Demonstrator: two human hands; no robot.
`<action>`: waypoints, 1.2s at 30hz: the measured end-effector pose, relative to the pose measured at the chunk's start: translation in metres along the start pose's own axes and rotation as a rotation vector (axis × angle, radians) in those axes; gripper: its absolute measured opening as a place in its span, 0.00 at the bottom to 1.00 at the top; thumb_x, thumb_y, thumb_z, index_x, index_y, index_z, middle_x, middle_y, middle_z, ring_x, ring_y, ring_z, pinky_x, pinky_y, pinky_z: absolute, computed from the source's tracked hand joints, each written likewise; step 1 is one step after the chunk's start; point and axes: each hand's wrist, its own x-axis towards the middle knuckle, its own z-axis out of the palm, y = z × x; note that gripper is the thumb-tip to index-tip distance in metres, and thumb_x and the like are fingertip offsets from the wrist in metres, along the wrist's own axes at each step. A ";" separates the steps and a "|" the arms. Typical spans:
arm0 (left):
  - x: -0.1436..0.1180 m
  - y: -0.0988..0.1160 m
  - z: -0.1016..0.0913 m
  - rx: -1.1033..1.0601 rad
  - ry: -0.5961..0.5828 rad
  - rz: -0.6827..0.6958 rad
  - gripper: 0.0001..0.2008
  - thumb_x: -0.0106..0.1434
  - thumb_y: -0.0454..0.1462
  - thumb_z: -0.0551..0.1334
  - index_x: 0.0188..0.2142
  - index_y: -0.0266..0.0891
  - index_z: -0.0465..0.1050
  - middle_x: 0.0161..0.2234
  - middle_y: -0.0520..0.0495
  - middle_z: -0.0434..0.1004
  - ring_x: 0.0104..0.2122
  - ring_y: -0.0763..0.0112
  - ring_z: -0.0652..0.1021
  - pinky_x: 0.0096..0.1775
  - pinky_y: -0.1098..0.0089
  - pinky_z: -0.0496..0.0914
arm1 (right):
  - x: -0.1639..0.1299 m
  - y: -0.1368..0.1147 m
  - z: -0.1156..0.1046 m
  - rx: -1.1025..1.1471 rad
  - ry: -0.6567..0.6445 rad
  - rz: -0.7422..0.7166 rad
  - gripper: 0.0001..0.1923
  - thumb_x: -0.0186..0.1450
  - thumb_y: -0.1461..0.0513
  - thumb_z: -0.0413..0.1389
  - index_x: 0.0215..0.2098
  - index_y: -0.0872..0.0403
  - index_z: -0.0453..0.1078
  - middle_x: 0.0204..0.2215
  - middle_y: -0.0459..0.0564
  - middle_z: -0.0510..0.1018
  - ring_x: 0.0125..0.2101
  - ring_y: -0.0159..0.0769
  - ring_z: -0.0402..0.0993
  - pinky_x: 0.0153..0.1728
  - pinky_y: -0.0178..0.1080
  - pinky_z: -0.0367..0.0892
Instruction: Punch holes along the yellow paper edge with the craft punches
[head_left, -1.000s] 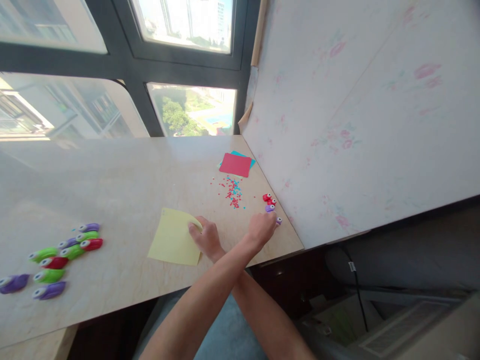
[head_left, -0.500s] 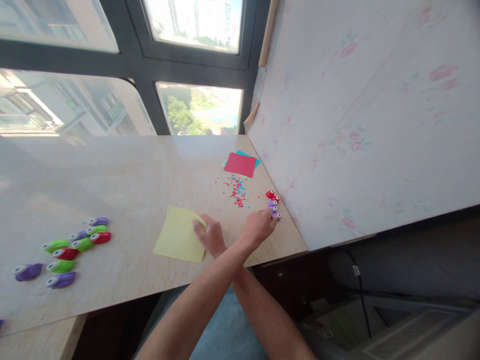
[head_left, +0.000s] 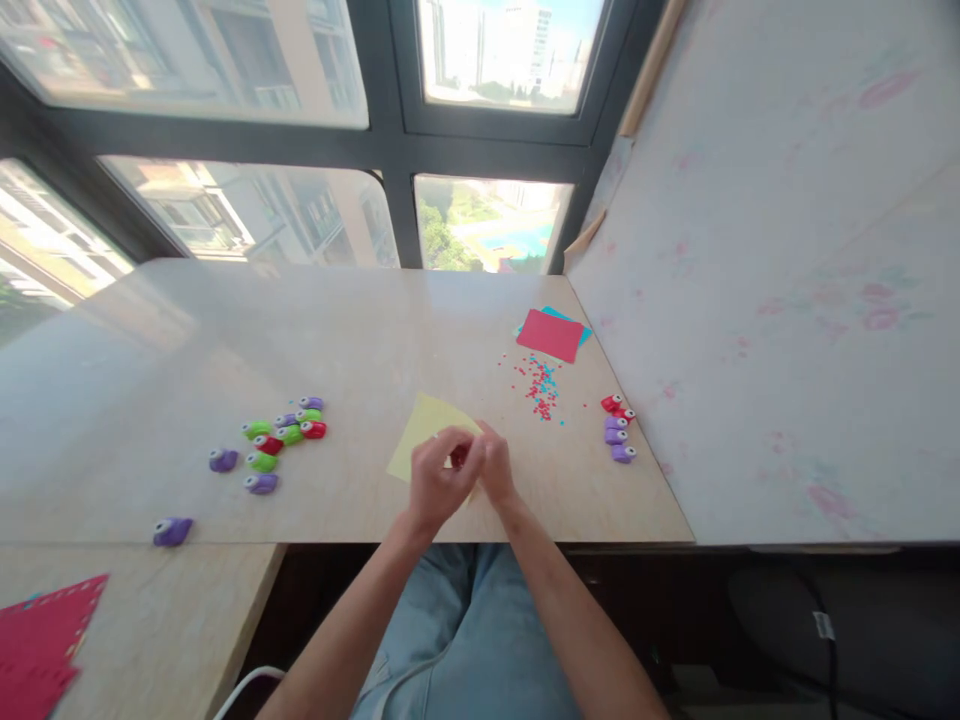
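Both hands meet over the near edge of the worktop (head_left: 225, 330), directly in front of the person. The left hand (head_left: 439, 485) and the right hand (head_left: 491, 468) are close together, and their fingers touch around a small red object (head_left: 459, 456). It looks like one of the little paper punches, but it is mostly hidden, so I cannot tell this for sure. The grip of each hand is pressed together on this red object, with the fingers curled. Under the hands lies a yellow sheet of paper (head_left: 424, 430); its far corner shows beyond the fingers, and the hands cover its near part.

To the right, near the wall panel (head_left: 787, 300), a short row of small punches (head_left: 619, 428) stands on the worktop: two red ones at the far end and then purple ones. Between this row and the yellow sheet there is a scatter of tiny red and blue paper bits (head_left: 541, 385). Beyond the bits a red sheet (head_left: 550, 335) lies on top of a blue sheet (head_left: 577, 325), of which only an edge shows.

To the left, well apart from the hands, there is a group of green, red and purple punches (head_left: 277, 440). One purple punch (head_left: 172, 530) lies alone near the front edge. At the bottom left corner, a red sheet with punched edges (head_left: 41, 640) rests on a lower surface.
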 end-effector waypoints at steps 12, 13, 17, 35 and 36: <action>-0.067 -0.101 -0.143 0.641 0.422 -0.471 0.12 0.61 0.46 0.60 0.30 0.39 0.70 0.28 0.49 0.73 0.22 0.71 0.70 0.33 0.67 0.68 | 0.011 0.020 -0.020 0.116 -0.025 0.075 0.19 0.63 0.49 0.55 0.36 0.56 0.75 0.28 0.51 0.80 0.28 0.38 0.74 0.27 0.36 0.67; -0.072 -0.103 -0.149 0.681 0.419 -0.470 0.11 0.61 0.45 0.59 0.32 0.39 0.70 0.31 0.48 0.74 0.22 0.71 0.70 0.34 0.66 0.68 | 0.010 0.019 -0.020 0.114 -0.038 0.085 0.19 0.63 0.48 0.56 0.36 0.56 0.75 0.28 0.50 0.80 0.28 0.38 0.74 0.27 0.36 0.67; -0.078 -0.109 -0.165 0.755 0.414 -0.541 0.11 0.61 0.42 0.60 0.40 0.39 0.70 0.40 0.44 0.74 0.25 0.69 0.71 0.39 0.63 0.70 | 0.009 0.017 -0.021 0.086 -0.053 0.123 0.22 0.62 0.46 0.56 0.37 0.57 0.76 0.26 0.51 0.79 0.26 0.38 0.73 0.25 0.36 0.66; -0.059 -0.119 -0.190 0.832 0.264 -0.830 0.14 0.59 0.41 0.63 0.44 0.39 0.73 0.40 0.40 0.79 0.41 0.53 0.78 0.43 0.60 0.70 | 0.009 0.020 -0.023 0.010 -0.051 0.141 0.25 0.60 0.43 0.57 0.35 0.57 0.74 0.26 0.51 0.78 0.26 0.39 0.72 0.25 0.37 0.67; -0.059 -0.118 -0.190 0.834 0.250 -0.833 0.14 0.59 0.41 0.63 0.44 0.39 0.74 0.40 0.40 0.79 0.41 0.54 0.78 0.43 0.60 0.70 | 0.009 0.020 -0.023 0.015 -0.050 0.143 0.25 0.60 0.43 0.57 0.35 0.57 0.75 0.26 0.52 0.79 0.26 0.40 0.73 0.25 0.37 0.68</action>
